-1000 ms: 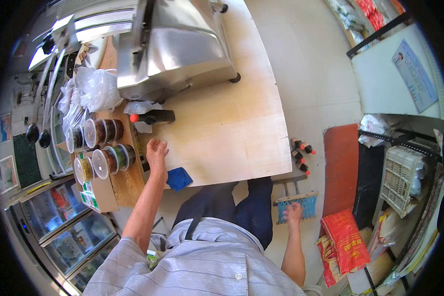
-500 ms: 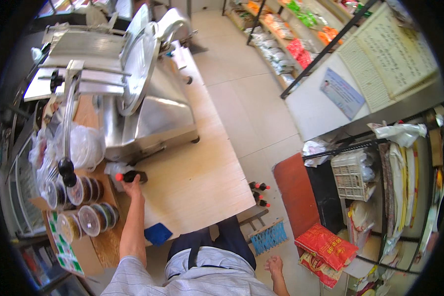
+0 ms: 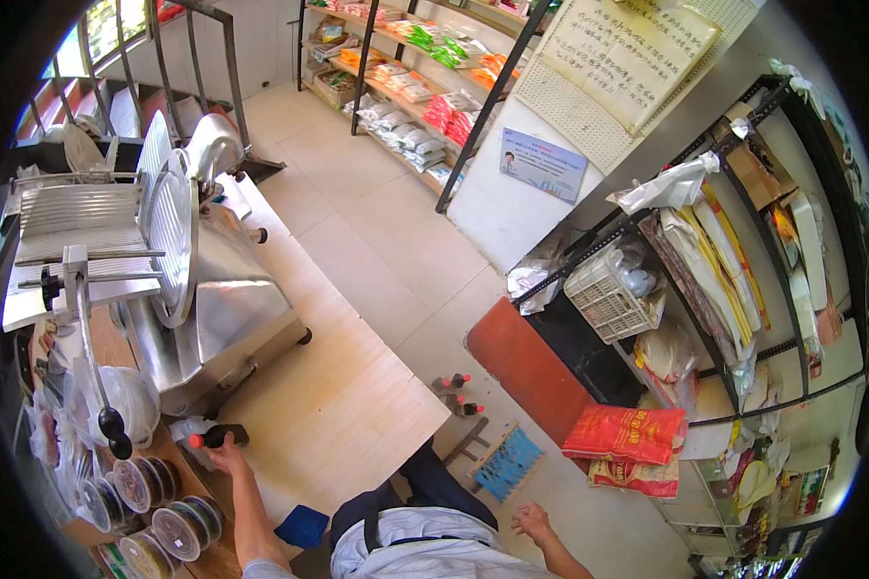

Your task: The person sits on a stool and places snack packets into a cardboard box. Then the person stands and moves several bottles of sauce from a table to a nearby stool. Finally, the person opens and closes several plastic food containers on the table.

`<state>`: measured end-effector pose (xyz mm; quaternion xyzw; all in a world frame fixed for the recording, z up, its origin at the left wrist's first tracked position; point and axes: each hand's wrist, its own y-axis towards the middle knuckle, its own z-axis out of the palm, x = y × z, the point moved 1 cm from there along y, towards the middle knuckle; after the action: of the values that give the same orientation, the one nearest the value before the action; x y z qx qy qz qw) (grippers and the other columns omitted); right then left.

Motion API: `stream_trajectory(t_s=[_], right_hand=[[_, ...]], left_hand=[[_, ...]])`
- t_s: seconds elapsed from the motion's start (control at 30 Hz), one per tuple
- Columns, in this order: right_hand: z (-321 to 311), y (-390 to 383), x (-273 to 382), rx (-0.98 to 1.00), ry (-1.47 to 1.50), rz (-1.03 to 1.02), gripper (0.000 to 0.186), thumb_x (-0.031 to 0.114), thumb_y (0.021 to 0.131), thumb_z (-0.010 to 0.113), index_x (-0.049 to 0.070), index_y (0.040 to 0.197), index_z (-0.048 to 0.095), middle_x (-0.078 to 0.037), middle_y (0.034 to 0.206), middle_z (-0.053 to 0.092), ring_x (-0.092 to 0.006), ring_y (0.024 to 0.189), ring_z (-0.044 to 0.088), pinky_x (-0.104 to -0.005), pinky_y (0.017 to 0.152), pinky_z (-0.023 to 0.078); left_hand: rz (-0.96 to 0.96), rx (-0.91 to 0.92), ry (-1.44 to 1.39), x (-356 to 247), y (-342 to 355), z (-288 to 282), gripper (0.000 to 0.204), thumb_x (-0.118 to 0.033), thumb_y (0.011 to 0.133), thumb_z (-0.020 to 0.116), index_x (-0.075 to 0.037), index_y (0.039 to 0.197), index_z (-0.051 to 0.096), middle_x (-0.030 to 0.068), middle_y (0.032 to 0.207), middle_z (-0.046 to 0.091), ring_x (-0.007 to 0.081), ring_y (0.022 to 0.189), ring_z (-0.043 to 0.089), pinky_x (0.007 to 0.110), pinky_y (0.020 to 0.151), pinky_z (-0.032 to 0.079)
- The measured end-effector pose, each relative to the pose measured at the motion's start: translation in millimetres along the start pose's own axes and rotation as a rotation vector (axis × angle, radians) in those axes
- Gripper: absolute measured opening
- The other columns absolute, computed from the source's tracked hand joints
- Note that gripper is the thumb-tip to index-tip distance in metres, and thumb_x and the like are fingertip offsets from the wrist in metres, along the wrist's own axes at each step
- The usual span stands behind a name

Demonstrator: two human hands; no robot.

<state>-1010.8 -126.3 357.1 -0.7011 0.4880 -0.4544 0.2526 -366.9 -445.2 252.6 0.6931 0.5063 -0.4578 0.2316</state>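
Pale floor tiles (image 3: 367,251) ran from the near right toward stocked shelves (image 3: 410,92) at the far side of the room, and a light wooden bench (image 3: 328,400) filled the near left. At the bench's left edge, the left hand (image 3: 228,455) had its fingers closed around a dark bottle (image 3: 234,435), the body lying within the grip and the red cap (image 3: 197,440) showing just left of the fingertips. Whether the bottle's base touched the bench could not be told. Just beyond it, on the far side, stood a steel slicer (image 3: 217,333), with white plastic bags (image 3: 130,410) to its near left. Round tubs (image 3: 133,485) with clear lids were stacked on the near left, beside the forearm. Right of that forearm, a blue cloth (image 3: 302,527) rested at the bench's near edge. The right hand (image 3: 533,521) hung well apart from the bottle, empty, its fingers loosely spread and slightly curled, near a blue-topped stool (image 3: 508,463). Several red-capped bottles (image 3: 454,391) stood on the floor just off the bench's right corner, and red sacks (image 3: 625,432) lay farther right.
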Motion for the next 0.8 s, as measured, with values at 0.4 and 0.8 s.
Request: stream_trajectory(t_s=[0.4,0.8], right_hand=[[91.4,-52.7,271.9,0.172,0.033,-0.624,0.03,0.021,0.091,0.062,0.004,0.116,0.06,-0.012,0.09,0.07,-0.0203,0.073,0.068,-0.0336,0.066,0.055],[127.5,-184.6,380.1,0.077,-0.474,-1.533,0.04,0.032,0.085,0.07,0.009,0.116,0.059,-0.012,0.092,0.067,-0.0306,0.082,0.068,-0.0395,0.067,0.056]], left_hand=[[0.153,0.745,-0.22,-114.5,-131.0,-58.7,0.048,-0.004,0.07,0.079,0.0,0.113,0.059,0.0079,0.099,0.065,0.0221,0.09,0.06,0.035,0.085,0.048],[0.852,1.143,0.043,-214.6,-280.7,-62.4,0.04,-0.013,0.071,0.077,-0.007,0.108,0.064,0.0146,0.095,0.068,0.0326,0.085,0.067,0.037,0.075,0.054]])
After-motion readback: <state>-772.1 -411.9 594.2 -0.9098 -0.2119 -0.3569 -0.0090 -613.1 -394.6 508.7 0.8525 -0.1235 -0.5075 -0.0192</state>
